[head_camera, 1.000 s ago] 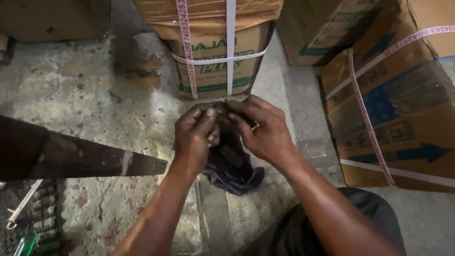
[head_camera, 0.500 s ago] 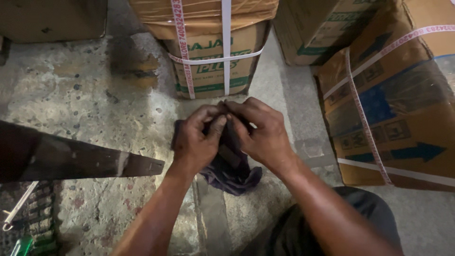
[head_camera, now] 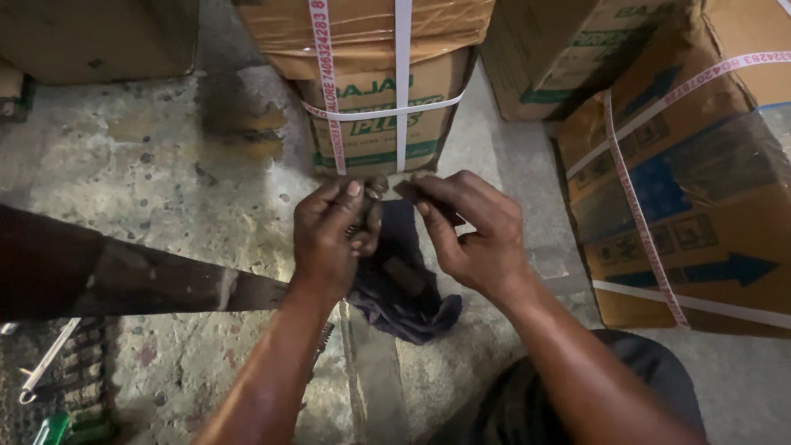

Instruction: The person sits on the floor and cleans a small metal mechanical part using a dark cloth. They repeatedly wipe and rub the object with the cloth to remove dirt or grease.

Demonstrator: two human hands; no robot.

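Fingers (head_camera: 350, 202) of the left hand (head_camera: 329, 239) curl shut around a small dark part (head_camera: 375, 188), thumb and forefinger pinching its top; what the part is cannot be told. Fingers (head_camera: 437, 194) of the right hand (head_camera: 478, 239) pinch the upper edge of a dark cloth (head_camera: 404, 288), which hangs down between both hands and bunches on the floor (head_camera: 165, 173) at 6 o'clock of them. Part and cloth touch where the two hands meet, so the work seems to be midway: the part is gripped and the cloth is at it, but the part is neither covered nor set down, and the rest of the cloth lies slack. A small dark block shape shows on the cloth just below the hands; whether it is a fold or a thing I cannot tell. At 12 o'clock stands a strapped carton (head_camera: 379, 91), with a bigger carton (head_camera: 684, 189) at 3 o'clock. At 9 o'clock a dark rusty bar (head_camera: 124, 276) lies across, and at 8 o'clock, well apart, a small metal tool (head_camera: 45, 363) rests by a green bit (head_camera: 51, 428).
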